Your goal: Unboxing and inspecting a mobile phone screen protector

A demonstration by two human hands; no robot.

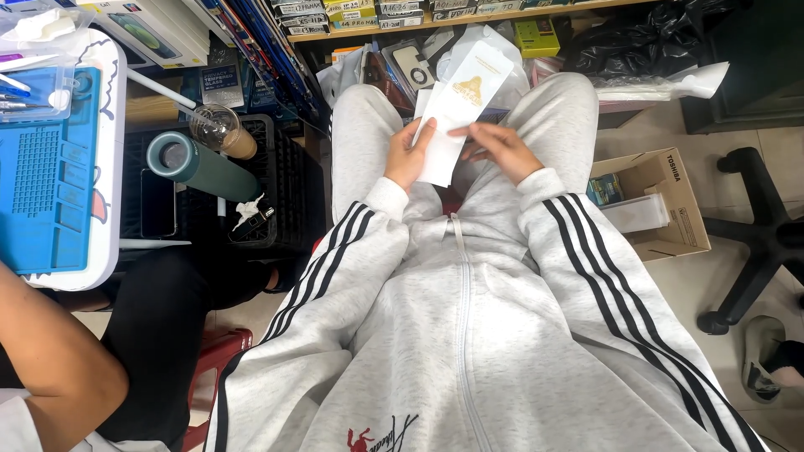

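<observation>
Both hands meet over the lap: the left hand (pixel 408 155) pinches the edge of a slim white packet (pixel 459 109) with a gold emblem, and the right hand (pixel 498 148) closes its fingers on the other edge. The packet's lower end hides behind them. A cardboard box (pixel 670 209) sits near the right knee.

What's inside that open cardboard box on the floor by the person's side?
The open cardboard box holds a clear plastic case and a small dark packet. Anything under them is hidden.
</observation>
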